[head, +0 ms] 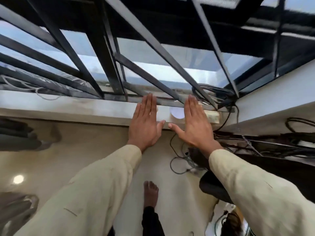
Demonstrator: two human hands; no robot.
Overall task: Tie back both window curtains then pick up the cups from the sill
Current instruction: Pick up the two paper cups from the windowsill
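Hands lie flat and empty over the sill (102, 109), fingers straight, pointing at the window bars (150, 77). Between them, just beside the right hand (194, 123), sits a white cup (176, 113), rim up, partly hidden. The left hand (144, 123) is slightly farther off. No curtains in view.

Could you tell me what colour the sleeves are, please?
Beige sleeves, head view.

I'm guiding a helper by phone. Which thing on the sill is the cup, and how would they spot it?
Follow the pale sill under the barred window toward its right end. The cup sits between the left hand and right hand. It shows as a white round shape, unlike the tan box farther right.
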